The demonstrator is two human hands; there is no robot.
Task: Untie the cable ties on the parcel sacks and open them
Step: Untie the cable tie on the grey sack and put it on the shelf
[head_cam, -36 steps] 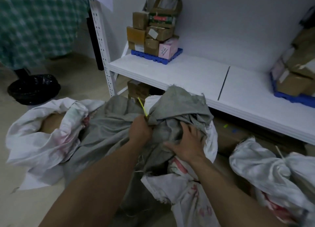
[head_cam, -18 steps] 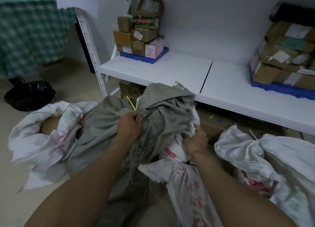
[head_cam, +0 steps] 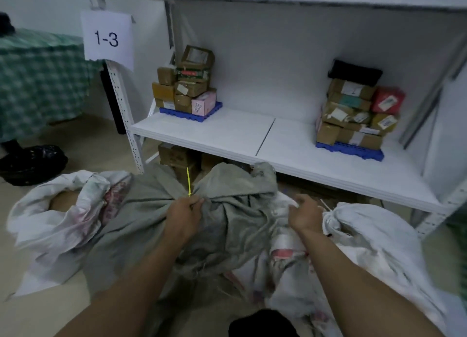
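Since half a second ago my view has tipped up to take in the whole shelf [head_cam: 227, 132], and my right hand [head_cam: 304, 214] has come off the grey sack's flap and swung out toward the white sack [head_cam: 374, 230] on that side. My left hand [head_cam: 185, 214] has stayed at the grey sack [head_cam: 227, 218], its grip pinched narrow on the bunched neck right at the base of the yellow tie [head_cam: 188, 182], whose tail stands straight up just above the fingers. Whether the right grip holds cloth or only rests curled, I cannot tell; a pale tie [head_cam: 326, 206] pokes out just beyond it.

I judge the risks this way: with only one hand at the neck, pulling the yellow tail would draw the tie tighter, not looser. The gathered cloth may also slip from so narrow a pinch, and the woven fabric could fray if I yank.

Count: three sacks, one grey under my left grip, one white beyond my right, one white [head_cam: 58, 218] already open well left of my left. Two ties visible. Two blue pallets of parcels sit on the shelf.
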